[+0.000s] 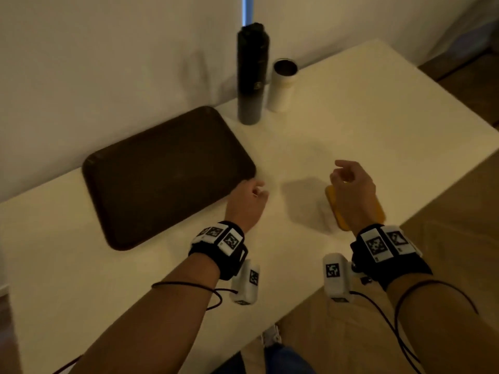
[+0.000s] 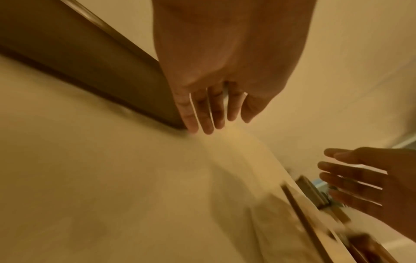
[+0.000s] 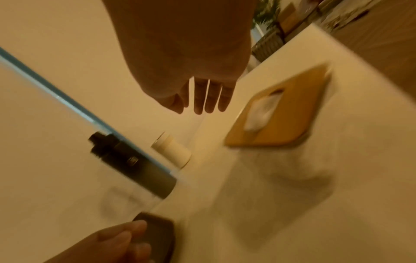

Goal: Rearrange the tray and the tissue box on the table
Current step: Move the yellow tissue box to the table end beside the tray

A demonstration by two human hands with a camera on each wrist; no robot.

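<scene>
A dark brown tray (image 1: 162, 179) lies flat on the left half of the white table (image 1: 351, 130). My left hand (image 1: 252, 193) hovers at the tray's near right corner with nothing in it. The left wrist view shows its fingers (image 2: 209, 113) straight, right beside the tray (image 2: 90, 58) corner; contact cannot be told. My right hand (image 1: 348, 182) hangs empty, fingers relaxed, above a yellow tissue box (image 1: 333, 207) that it mostly hides. In the right wrist view the tissue box (image 3: 292, 110) lies flat with white tissue in its slot, right of the right hand (image 3: 202, 99).
A tall black bottle (image 1: 252, 74) and a white cup (image 1: 283, 85) stand at the back of the table by the wall, just right of the tray's far corner. The table's right and front edges drop to a wooden floor (image 1: 459, 238).
</scene>
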